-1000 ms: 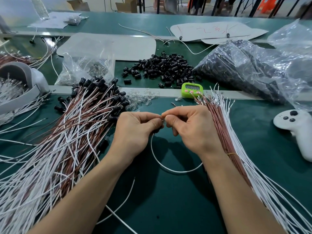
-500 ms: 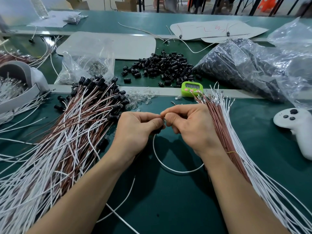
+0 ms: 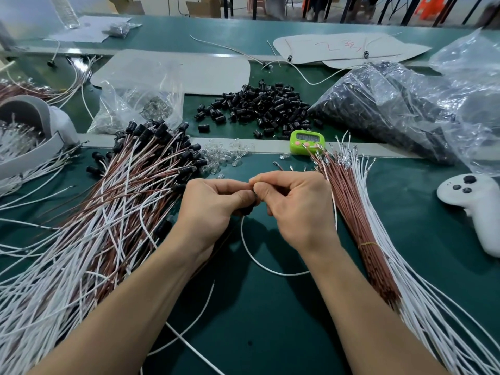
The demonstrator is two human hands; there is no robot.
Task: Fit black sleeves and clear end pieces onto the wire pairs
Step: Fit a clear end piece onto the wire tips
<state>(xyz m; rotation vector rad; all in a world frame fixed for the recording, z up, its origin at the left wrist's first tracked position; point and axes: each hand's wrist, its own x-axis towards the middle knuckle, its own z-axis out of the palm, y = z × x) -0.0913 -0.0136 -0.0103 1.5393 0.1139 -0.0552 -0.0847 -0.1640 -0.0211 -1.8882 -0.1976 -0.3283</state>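
Green-matted bench, two levels with a pale strip between.

Far right: big crinkled clear plastic bag, packed with small black parts.

Left: sprawling heap of finished wire pairs, brown and white, black caps at the far ends.

Right: straight bundle of bare wires, metal tips fanned, held by a yellow band.

Far side: white card, red scrawl, unreadable.

Upper level: loose pile of black sleeves, short ribbed cylinders. Beside it, a clear bag of glassy bits.

White controller at the right edge.

Left hand and right hand meet at centre. Left fingers curl round one black sleeve. Right thumb and forefinger pinch its upper end. A white wire loops beneath.

Scatter of clear end pieces on the strip.

Lime-green timer, digits illegible.
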